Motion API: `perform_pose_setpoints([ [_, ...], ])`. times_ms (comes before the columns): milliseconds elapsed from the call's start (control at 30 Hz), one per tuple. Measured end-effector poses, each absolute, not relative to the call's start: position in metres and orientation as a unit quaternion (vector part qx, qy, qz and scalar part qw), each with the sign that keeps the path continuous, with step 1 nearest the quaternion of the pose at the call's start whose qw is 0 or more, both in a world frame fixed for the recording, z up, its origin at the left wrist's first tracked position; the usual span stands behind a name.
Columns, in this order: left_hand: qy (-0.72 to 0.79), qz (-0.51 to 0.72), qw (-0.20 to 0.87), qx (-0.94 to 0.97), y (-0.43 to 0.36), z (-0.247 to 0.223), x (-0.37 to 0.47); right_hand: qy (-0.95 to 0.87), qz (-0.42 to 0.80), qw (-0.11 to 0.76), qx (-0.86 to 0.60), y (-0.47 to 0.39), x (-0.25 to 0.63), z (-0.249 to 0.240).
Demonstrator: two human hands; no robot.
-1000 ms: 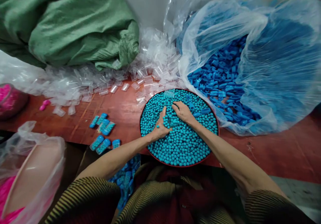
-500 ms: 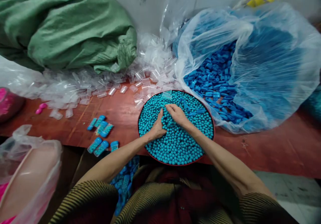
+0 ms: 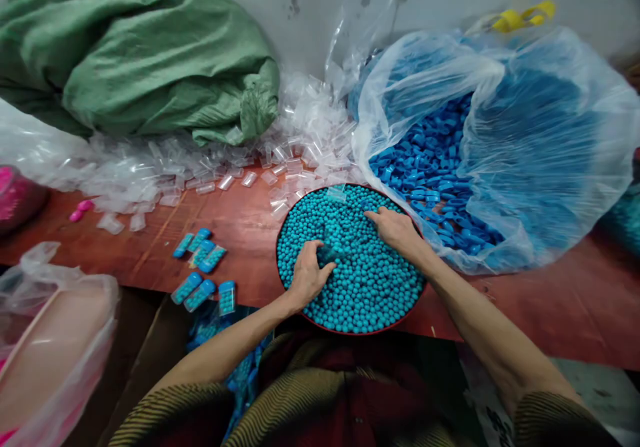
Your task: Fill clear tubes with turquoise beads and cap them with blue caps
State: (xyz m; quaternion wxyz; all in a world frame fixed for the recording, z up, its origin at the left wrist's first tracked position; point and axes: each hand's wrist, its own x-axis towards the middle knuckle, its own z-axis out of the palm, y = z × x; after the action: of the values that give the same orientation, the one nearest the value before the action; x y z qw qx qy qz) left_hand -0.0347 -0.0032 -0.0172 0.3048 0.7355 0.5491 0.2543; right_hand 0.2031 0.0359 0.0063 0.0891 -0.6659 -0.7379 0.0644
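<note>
A round red-rimmed tray (image 3: 279, 260) full of small turquoise beads (image 3: 360, 293) stands at the table's front edge. Over its left part, my left hand (image 3: 307, 277) grips a small clear plastic case (image 3: 327, 255) between thumb and fingers; motion blurs the case. My right hand (image 3: 397, 232) is at the tray's upper right, fingertips pinched together at a blue cap (image 3: 369, 205) lying on the beads. My fingers partly hide what they pinch. Another clear case (image 3: 336, 195) lies on the beads near the far rim.
Filled bead cases with blue caps (image 3: 203, 295) lie left of the tray. Loose clear cases (image 3: 310, 133) are heaped behind, beside a green sack (image 3: 165, 60). An open plastic bag (image 3: 540, 140) of blue caps (image 3: 430, 160) stands right. A pink tray (image 3: 60, 340) is at lower left.
My hands have moved apart from the tray's middle. The left, with the case, has shifted left and nearer me; the right has gone right to the blue caps.
</note>
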Motion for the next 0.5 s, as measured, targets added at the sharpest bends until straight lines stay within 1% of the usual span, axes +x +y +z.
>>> perform_pose_setpoints([
  [133,0.532,0.249,0.252,0.769,-0.009,-0.016,-0.033,-0.773,0.086,0.047,-0.627,0.043,0.209,-0.009],
  [233,0.523,0.234,0.239,0.784,-0.008,-0.015,-0.03,-0.791,0.113,0.018,-0.602,0.045,0.205,-0.012],
  [300,0.516,0.218,0.234,0.794,-0.007,-0.014,-0.027,-0.792,0.117,-0.018,-0.599,0.045,0.203,-0.009],
  [400,0.521,0.191,0.227,0.8,-0.007,-0.011,-0.024,-0.788,0.061,-0.055,-0.61,0.04,0.2,-0.002],
  [433,0.521,0.187,0.227,0.801,-0.007,-0.01,-0.023,-0.79,0.032,-0.05,-0.61,0.037,0.2,0.001],
  [500,0.518,0.192,0.234,0.8,-0.009,-0.007,-0.022,-0.8,-0.015,-0.004,-0.6,0.031,0.199,0.007],
])
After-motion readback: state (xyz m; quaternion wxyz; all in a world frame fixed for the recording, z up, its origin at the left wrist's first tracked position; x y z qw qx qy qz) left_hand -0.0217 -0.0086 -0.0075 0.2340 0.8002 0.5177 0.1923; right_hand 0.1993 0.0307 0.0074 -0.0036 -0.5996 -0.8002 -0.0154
